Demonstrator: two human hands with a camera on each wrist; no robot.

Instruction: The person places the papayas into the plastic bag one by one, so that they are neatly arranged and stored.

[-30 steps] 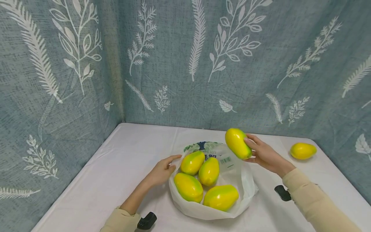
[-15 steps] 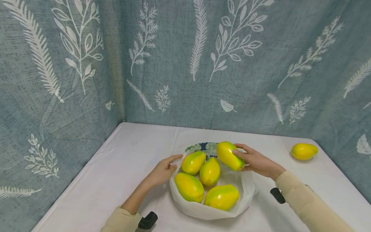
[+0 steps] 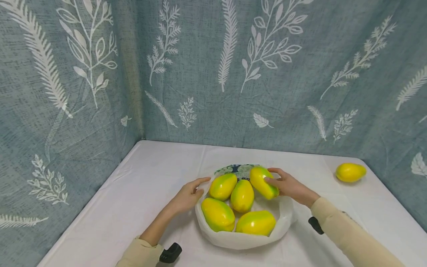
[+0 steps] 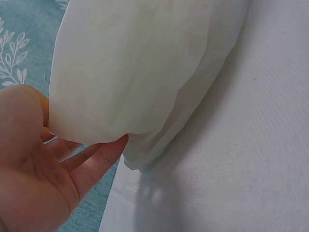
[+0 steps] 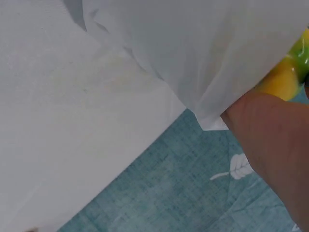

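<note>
A white plastic bag [image 3: 240, 240] with printed lettering stands wide-mouthed on the table, several yellow-green mangoes inside, one of them a mango [image 3: 217, 215] at its left front. My right hand [image 3: 293, 187] grips another mango [image 3: 261, 180] over the bag's right back part, thumb on top. In the right wrist view, this mango [image 5: 282, 79] is mostly hidden behind the bag's wall. At the left rim, my left hand [image 3: 186, 196] holds the bag's edge. Its fingers [image 4: 99, 162] reach under the plastic in the left wrist view.
One more mango [image 3: 351, 172] lies alone at the table's back right corner. A white cloth covers the table [image 3: 150, 178]. Blue-grey leaf-patterned curtains [image 3: 200, 74] hang behind it and along its sides.
My right hand has moved left and down with the mango, from above the bag's right rim into its mouth. The left hand has stayed at the left rim.
</note>
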